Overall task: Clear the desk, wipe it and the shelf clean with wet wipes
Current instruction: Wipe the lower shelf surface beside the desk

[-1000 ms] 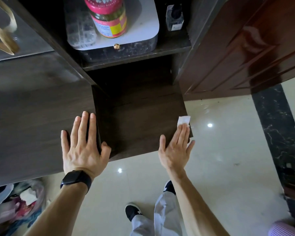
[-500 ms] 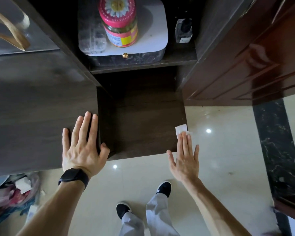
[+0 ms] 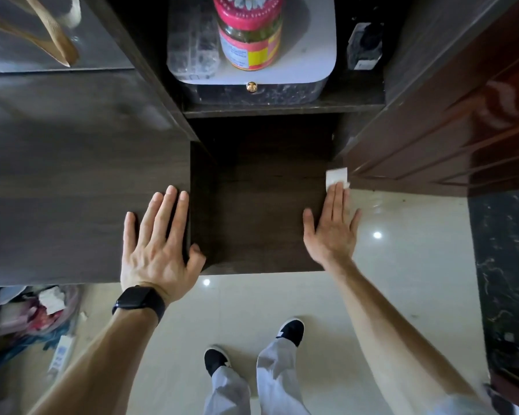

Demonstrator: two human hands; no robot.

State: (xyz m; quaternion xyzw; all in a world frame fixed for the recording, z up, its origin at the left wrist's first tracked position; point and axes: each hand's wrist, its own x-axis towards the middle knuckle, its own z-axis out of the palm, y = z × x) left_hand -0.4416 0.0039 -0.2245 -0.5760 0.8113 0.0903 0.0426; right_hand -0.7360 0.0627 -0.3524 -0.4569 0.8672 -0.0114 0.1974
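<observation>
Pressing a folded wet wipe (image 3: 336, 176) under straight fingertips, the right hand (image 3: 333, 229) lies flat along the outer edge of the lower shelf (image 3: 252, 211). Its fingers are extended, not curled, so the wipe is pinned by pressure rather than gripped, which suits sliding it over the board. The wipe pokes out just beyond those fingertips, close to the red-brown door (image 3: 447, 139). The left hand (image 3: 159, 238) rests spread and palm down on the desk (image 3: 57, 175), holding nothing, its thumb dropping over the desk's side edge toward the shelf. It probably braces the person's lean. Ahead of both hands, a jar (image 3: 249, 31) stands on a white-lidded box (image 3: 306, 67) on the upper shelf, likely parked there. Behind the left wrist, a bag (image 3: 36, 313) of scraps sits on the floor, seemingly the cleared clutter.
</observation>
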